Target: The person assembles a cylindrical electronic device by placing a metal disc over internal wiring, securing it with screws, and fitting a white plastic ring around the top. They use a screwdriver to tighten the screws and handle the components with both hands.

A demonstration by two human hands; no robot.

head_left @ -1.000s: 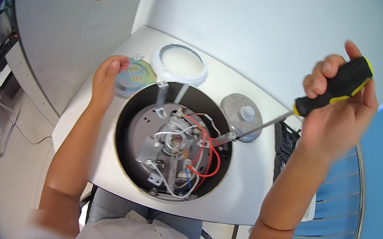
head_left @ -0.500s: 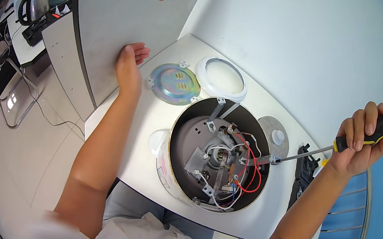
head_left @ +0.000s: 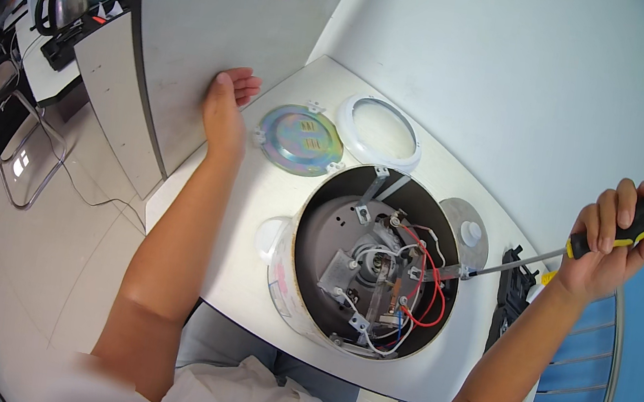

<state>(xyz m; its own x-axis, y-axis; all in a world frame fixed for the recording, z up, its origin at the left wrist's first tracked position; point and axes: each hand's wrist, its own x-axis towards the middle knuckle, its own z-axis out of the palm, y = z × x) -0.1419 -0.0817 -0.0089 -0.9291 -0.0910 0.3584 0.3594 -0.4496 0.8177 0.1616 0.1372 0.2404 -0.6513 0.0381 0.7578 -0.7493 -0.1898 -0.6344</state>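
Observation:
My right hand point(head_left: 609, 237) is closed round the black and yellow handle of a screwdriver point(head_left: 523, 262). The screwdriver's tip meets a metal bracket point(head_left: 444, 272) at the right rim of an opened round appliance housing point(head_left: 280, 276), perhaps a rice cooker turned bottom up. Inside it lie red and white wires point(head_left: 434, 295), metal strips and terminals. Fingers loosely apart, my left hand point(head_left: 229, 110) is held by the grey partition with nothing in it. Near that hand rests an iridescent round metal plate point(head_left: 285, 140) with small tabs.
A white ring-shaped cover point(head_left: 346, 126) lies behind the housing. To its right are a grey disc with a white knob point(head_left: 470, 233) and a black tool case point(head_left: 512, 298). A grey partition point(head_left: 190, 26) borders the table's left; a white wall point(head_left: 519, 89) rises behind.
The whole view has shifted slightly, moving the housing and plates a little to the right in the picture. The screwdriver is still at the bracket; both hands keep nearly the same pose.

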